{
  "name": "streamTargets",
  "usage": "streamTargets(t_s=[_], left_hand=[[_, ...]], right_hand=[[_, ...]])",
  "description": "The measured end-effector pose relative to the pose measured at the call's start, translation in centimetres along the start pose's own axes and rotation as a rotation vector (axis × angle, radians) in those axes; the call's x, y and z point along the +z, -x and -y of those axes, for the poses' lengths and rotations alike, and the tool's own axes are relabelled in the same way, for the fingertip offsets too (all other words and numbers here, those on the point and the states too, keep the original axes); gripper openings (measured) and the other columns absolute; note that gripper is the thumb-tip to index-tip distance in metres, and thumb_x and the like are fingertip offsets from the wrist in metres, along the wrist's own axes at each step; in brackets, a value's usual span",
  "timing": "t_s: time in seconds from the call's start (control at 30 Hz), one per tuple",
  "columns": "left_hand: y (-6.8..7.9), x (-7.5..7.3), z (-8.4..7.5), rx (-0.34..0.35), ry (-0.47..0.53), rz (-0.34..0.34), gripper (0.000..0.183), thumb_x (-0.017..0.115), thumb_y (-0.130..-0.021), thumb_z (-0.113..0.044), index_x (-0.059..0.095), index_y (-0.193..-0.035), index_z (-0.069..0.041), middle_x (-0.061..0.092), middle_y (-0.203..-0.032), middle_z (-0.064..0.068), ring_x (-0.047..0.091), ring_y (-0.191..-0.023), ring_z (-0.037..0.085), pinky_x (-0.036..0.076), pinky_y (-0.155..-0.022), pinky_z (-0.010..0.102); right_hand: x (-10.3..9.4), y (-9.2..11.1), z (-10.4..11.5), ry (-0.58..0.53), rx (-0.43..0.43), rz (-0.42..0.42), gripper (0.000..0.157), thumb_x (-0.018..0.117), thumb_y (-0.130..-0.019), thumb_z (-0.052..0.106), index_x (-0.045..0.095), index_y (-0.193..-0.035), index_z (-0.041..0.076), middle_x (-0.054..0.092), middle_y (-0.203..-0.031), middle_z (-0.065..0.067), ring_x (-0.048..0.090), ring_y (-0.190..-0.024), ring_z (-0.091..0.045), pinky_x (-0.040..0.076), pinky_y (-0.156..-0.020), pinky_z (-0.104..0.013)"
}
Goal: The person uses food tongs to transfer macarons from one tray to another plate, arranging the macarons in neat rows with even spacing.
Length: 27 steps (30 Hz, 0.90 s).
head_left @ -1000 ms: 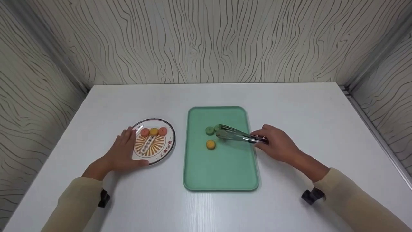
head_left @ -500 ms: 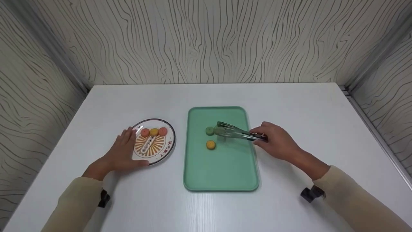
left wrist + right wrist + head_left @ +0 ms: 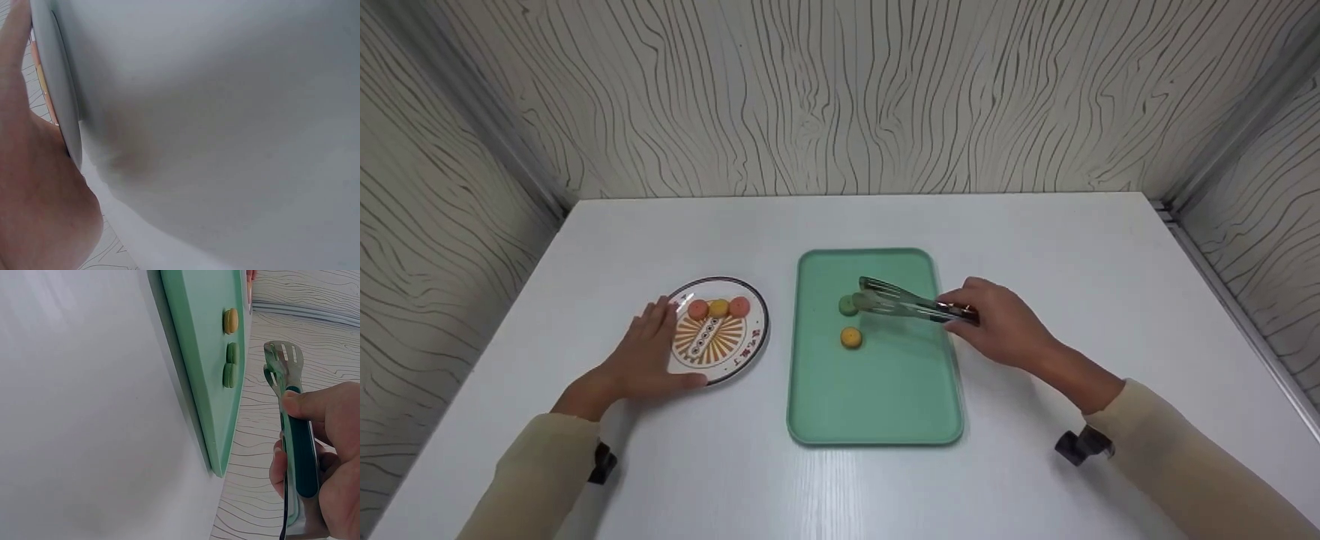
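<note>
Left hand [image 3: 641, 360] lies with straight fingers and thumb spread along the near-left rim of the plate [image 3: 720, 286]; the left wrist view catches only part of it, its fingertips cut off. Right hand [image 3: 1003, 326] grips the tongs [image 3: 916, 307] by the handle, their ends slightly apart above the tray [image 3: 877, 397]. From the head those ends overlap one green macaron [image 3: 847, 306] and hide its twin; the right wrist view shows both, just beside each other, with the tongs well apart from them. Nearer the person, an orange macaron [image 3: 851, 337] sits on the tray. On the plate, a yellow macaron [image 3: 718, 307] sits between two pink macarons [image 3: 739, 307]; edge-on in the left wrist view, these make only a thin strip. A narrow band of worktop [image 3: 1080, 255] separates plate and tray; broader stretches run right of the tray and back to the patterned wall [image 3: 840, 97]. Both sleeves [image 3: 1192, 465] leave the head view at its lower edge.
</note>
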<state>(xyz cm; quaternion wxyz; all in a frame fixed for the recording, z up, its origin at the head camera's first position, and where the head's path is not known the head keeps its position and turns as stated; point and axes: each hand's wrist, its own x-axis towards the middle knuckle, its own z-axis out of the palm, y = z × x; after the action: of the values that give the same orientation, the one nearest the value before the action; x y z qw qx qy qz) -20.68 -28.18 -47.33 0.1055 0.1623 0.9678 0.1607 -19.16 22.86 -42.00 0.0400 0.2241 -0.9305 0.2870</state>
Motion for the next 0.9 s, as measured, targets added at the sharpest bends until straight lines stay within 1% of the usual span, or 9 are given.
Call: streamTargets(t_s=[0.07,0.23,0.47,0.7,0.9], left_hand=[[0.0,0.1,0.0,0.005,0.014,-0.008,0.133,0.073,-0.078,-0.069,0.008,-0.155,0.016,0.0,-0.164,0.035,-0.001,-0.151,0.053,0.01,-0.119,0.068],[0.1,0.1,-0.1,0.001,0.024,0.003,0.132,0.073,-0.078,-0.068,0.007,-0.155,0.016,-0.001,-0.164,0.035,-0.002,-0.151,0.053,0.008,-0.119,0.067],[0.1,-0.1,-0.3,-0.023,0.003,0.028,0.132,0.071,-0.079,-0.07,0.007,-0.156,0.015,-0.001,-0.164,0.034,-0.002,-0.152,0.051,0.007,-0.121,0.065],[0.0,-0.3,-0.4,-0.007,-0.004,0.026,0.131,0.071,-0.08,-0.069,0.006,-0.156,0.016,-0.002,-0.164,0.035,-0.002,-0.151,0.052,0.008,-0.12,0.066],[0.2,-0.6,-0.6,-0.012,0.011,0.027,0.131,0.072,-0.08,-0.069,0.007,-0.155,0.016,-0.001,-0.164,0.036,-0.002,-0.151,0.053,0.008,-0.12,0.066]], right_hand=[[0.0,-0.1,0.2,-0.008,-0.004,-0.002,0.025,0.077,-0.089,0.004,0.077,-0.114,0.007,0.057,-0.084,0.002,0.049,-0.071,-0.011,0.044,-0.063,-0.027],[0.3,-0.5,0.7,-0.014,-0.017,0.0,0.026,0.078,-0.088,0.004,0.077,-0.114,0.009,0.058,-0.084,0.003,0.05,-0.071,-0.011,0.045,-0.063,-0.027],[0.6,-1.1,1.7,-0.016,-0.025,0.015,0.027,0.078,-0.089,0.006,0.076,-0.116,0.009,0.06,-0.087,0.001,0.052,-0.074,-0.012,0.047,-0.064,-0.028],[0.8,-1.7,2.2,-0.016,-0.021,0.026,0.028,0.078,-0.09,0.007,0.076,-0.117,0.009,0.06,-0.088,0.0,0.051,-0.075,-0.013,0.047,-0.064,-0.028],[0.9,-2.1,2.8,-0.021,-0.033,0.031,0.027,0.078,-0.09,0.009,0.077,-0.117,0.009,0.06,-0.088,0.001,0.051,-0.076,-0.014,0.047,-0.065,-0.03]])
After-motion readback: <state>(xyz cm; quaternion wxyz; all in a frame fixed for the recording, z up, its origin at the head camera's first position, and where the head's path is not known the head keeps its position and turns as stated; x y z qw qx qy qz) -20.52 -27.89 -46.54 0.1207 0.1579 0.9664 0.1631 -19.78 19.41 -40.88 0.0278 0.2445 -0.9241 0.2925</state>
